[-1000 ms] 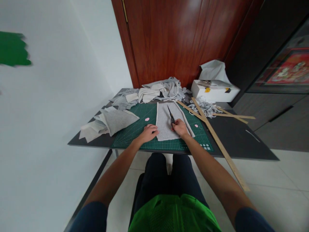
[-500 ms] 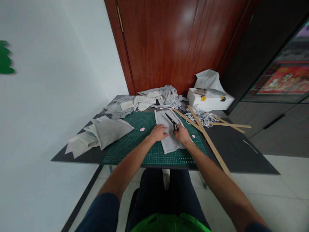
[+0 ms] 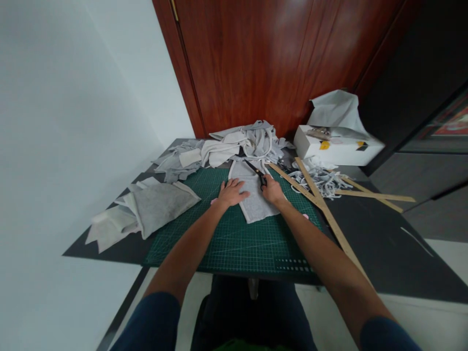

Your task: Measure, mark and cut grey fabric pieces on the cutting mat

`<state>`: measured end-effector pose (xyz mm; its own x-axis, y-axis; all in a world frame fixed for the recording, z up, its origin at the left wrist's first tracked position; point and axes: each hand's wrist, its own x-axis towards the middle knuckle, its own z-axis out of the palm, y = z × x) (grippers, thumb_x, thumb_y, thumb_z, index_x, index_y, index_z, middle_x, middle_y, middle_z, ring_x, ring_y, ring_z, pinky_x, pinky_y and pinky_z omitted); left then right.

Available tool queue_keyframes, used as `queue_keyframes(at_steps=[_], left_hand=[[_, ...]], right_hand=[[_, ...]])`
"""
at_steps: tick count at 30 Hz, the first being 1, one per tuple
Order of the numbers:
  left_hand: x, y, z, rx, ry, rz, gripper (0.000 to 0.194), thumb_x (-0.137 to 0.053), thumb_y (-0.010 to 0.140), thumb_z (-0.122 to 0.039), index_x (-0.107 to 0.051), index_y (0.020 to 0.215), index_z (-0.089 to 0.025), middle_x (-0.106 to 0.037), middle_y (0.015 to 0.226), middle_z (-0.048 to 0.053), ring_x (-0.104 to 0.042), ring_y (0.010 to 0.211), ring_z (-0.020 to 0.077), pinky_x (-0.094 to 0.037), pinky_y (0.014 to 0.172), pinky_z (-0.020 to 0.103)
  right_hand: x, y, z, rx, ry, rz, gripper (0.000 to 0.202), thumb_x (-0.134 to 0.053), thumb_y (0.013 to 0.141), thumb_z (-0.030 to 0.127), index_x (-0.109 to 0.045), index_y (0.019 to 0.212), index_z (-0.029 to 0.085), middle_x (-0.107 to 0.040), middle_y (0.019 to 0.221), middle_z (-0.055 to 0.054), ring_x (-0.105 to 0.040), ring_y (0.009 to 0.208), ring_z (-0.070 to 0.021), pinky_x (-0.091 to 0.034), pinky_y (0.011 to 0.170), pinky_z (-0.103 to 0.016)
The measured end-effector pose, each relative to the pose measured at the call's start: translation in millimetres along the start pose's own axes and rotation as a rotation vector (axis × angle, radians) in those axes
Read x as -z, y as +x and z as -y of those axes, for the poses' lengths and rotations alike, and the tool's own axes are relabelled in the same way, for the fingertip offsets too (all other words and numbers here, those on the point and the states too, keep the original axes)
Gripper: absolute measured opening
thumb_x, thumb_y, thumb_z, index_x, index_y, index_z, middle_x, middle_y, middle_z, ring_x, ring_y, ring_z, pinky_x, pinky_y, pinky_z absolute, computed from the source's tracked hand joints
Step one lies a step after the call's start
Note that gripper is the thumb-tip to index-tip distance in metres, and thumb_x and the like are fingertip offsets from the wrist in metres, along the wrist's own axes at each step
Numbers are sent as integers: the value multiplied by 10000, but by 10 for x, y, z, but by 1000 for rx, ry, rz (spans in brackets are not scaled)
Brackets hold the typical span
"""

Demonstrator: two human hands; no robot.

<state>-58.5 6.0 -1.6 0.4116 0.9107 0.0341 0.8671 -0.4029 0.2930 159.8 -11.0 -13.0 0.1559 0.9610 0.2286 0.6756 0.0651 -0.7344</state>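
Observation:
A light grey piece of cloth lies on the green cutting mat. My left hand rests with fingers spread over the cloth's left edge, holding nothing. Black scissors are gripped in my right hand, their blades pointing up and left above the upper part of the cloth. A pink piece shows partly beside my left hand, and another lies beside my right forearm.
Heaped grey cloth lies along the back edge. Folded cloths are at the left. Wooden rulers, thin scraps and a white box are at the right of the dark table.
The camera view has shifted. The cloth and both hands sit farther up the mat, and my left hand's fingers are more spread. The scissors remain in my right hand.

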Motion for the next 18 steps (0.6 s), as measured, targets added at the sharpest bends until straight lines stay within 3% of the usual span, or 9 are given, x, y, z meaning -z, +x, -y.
queue_keyframes(at_steps=[5,11,15,18], left_hand=[[-30,85,38,8,-29,-53,612,-582,974,-566,-555,1503,-260,-397,1698,140,-267,1594,404,-110,1280,681],[-8,-124,-171,-51,-37,-193,519,-567,1000,-431,-580,1465,-200,-473,1638,172,-295,1582,381,-160,1295,620],[-44,-398,-407,-139,-33,-234,382,-577,994,-330,-675,1331,-179,-568,1545,174,-393,1523,364,-255,1272,574],[-106,-621,-542,-260,-42,-200,240,-630,975,-311,-753,1143,-192,-689,1360,150,-541,1385,335,-380,1202,510]], right_hand=[[-42,122,5,18,88,-22,480,-654,773,18,-643,1203,229,-766,987,-75,-725,987,-282,-538,997,-398],[54,-133,44,-81,229,-53,394,-715,760,96,-616,1112,245,-748,917,-42,-727,918,-247,-558,924,-375],[126,-425,158,-183,301,7,344,-755,764,162,-588,1055,237,-704,769,11,-685,693,-185,-554,726,-302],[185,-710,247,-257,473,94,322,-752,797,211,-551,1047,240,-644,621,63,-576,484,-141,-458,498,-236]])
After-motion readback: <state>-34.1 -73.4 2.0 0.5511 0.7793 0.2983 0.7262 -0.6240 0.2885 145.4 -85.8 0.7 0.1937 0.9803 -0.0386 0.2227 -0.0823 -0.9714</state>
